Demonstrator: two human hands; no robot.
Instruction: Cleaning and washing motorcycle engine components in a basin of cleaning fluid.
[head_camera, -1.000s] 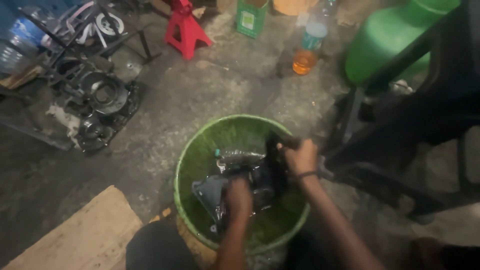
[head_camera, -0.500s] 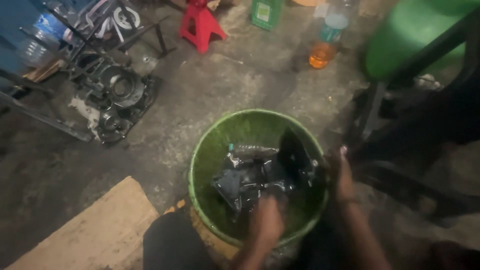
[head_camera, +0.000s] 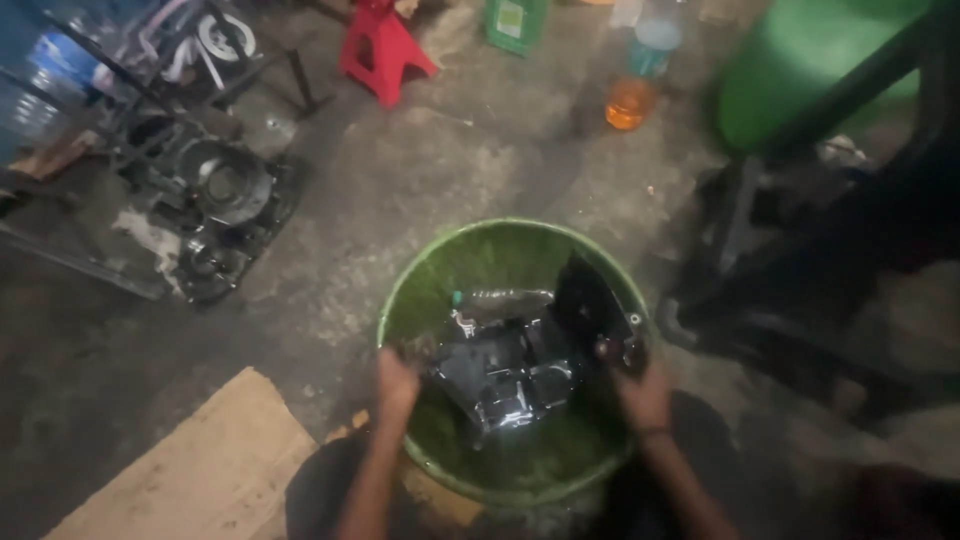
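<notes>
The dark metal engine part lay wet and glistening inside the green basin, which stood on the concrete floor. It sat between the two hands, its long axis running roughly from the lower left up to the upper right, where a black flat piece leaned against the basin's far-right wall. The left hand was at the part's left edge, by the basin's left wall, its grip closed around something small and dark that I could not make out. The right hand was at the part's right end, fingers curled on its edge, holding it. Both hands looked about equally near; the part lay straight ahead and inward from each.

A clear plastic bottle lay on its side in the basin, just behind the part. Beyond the basin, a bottle with orange liquid stood upright with a pale blue band at its middle. A green rectangular container with a light label stood near a red jack stand. To the left lay an open engine casing; a wooden board lay at lower left
</notes>
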